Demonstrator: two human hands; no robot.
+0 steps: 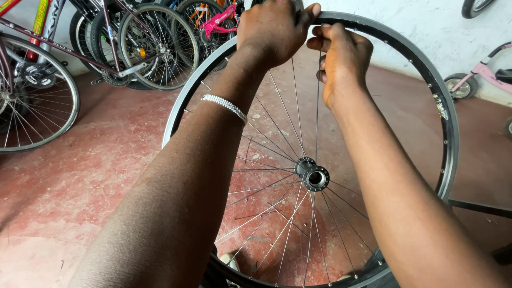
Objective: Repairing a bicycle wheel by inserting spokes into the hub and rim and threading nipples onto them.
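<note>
A bare bicycle wheel rim (447, 133) stands upright in front of me, dark and silver, with thin spokes running to a metal hub (314, 177). My left hand (272, 29) grips the top of the rim, fingers curled over it; a beaded silver bracelet (224, 105) circles that wrist. My right hand (341, 58) is closed beside it at the rim's top, fingertips pinched on a spoke end where it meets the rim. What sits between those fingers is hidden.
Several parked bicycles (133, 48) line the back left wall, one large wheel (32, 101) close at the left. A pink child's bike (482, 74) stands at the right by the white wall. The floor (96, 176) is worn red concrete.
</note>
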